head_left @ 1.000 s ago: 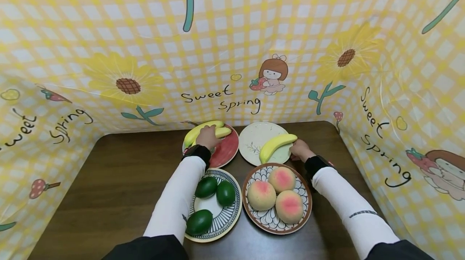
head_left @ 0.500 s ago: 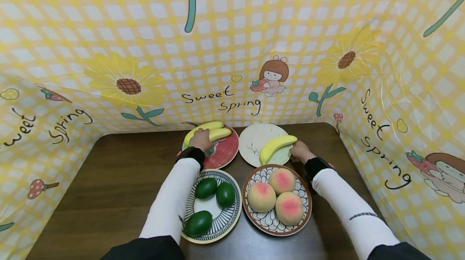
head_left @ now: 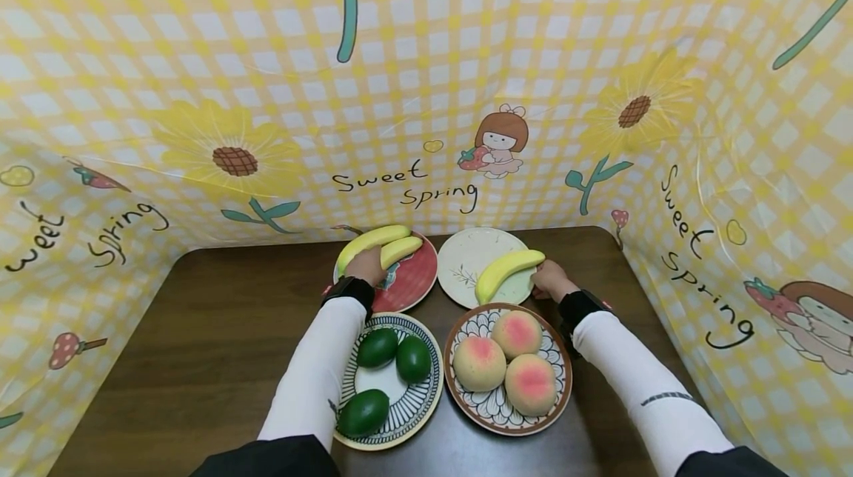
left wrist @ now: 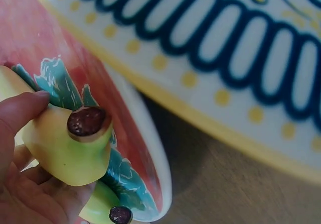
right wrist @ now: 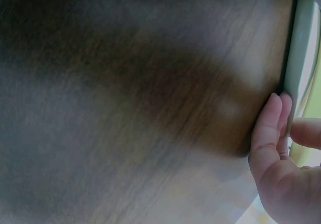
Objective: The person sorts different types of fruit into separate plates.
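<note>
My left hand grips the nearer of two bananas on the red plate. In the left wrist view, the thumb lies on top of the banana near its dark end, with fingers curled beneath. Beside it, the other banana lies along the plate's far side. My right hand pinches the right rim of a pale plate, thumb over the edge and fingers along its outside in the right wrist view. A single banana rests on that plate, its tip close to the right hand.
Nearer me, a blue-patterned plate holds three green fruits. To its right, a brown-rimmed plate bears three peaches. All four plates stand close together on the dark wooden table. A yellow checked cloth encloses the back and sides.
My left hand has shifted left and toward me, over the near end of the lower banana, uncovering more of both bananas. The right hand keeps its place at the pale plate's rim.
</note>
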{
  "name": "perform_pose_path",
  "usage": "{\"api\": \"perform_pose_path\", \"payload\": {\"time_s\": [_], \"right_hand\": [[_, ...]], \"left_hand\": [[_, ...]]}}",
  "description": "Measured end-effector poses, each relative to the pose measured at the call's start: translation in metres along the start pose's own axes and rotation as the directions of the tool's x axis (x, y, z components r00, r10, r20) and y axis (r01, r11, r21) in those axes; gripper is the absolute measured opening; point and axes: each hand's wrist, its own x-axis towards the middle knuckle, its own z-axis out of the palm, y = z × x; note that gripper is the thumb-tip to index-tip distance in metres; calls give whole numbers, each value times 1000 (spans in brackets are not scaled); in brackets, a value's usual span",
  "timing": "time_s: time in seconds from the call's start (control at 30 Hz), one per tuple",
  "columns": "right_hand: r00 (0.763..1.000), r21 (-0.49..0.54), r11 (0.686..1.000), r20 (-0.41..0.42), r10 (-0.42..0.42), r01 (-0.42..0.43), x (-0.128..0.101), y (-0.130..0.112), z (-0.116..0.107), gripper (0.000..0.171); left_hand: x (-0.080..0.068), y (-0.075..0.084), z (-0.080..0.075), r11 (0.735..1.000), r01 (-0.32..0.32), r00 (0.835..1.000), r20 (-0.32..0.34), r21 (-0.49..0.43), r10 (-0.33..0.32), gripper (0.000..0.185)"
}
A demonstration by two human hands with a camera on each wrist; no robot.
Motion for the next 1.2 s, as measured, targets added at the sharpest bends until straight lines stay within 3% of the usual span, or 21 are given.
{"api": "perform_pose_path", "payload": {"time_s": [0.23,0.5,0.83,1.07,1.2], "right_hand": [[1000,-12,1000,2,4,-4,-1,-4,1,21],[1000,1,1000,22,-13,13,29,15,-1,15],[1000,-8,1000,4,-25,25,-1,0,-2,18],[999,5,999,16,-32,31,26,15,-2,14],[1000,2,1000,14,-25,25,27,16,-2,11]], "left_hand": [[-6,2,-5,1000,-3,1000,9,-1,3,39],[-10,12,-14,999,-26,1000,16,46,25,48],[-17,40,-29,996,-92,995,-29,8,92,45],[-15,61,-29,989,-135,989,-71,-55,131,32],[-11,74,-26,985,-163,983,-93,-49,158,31]]}}
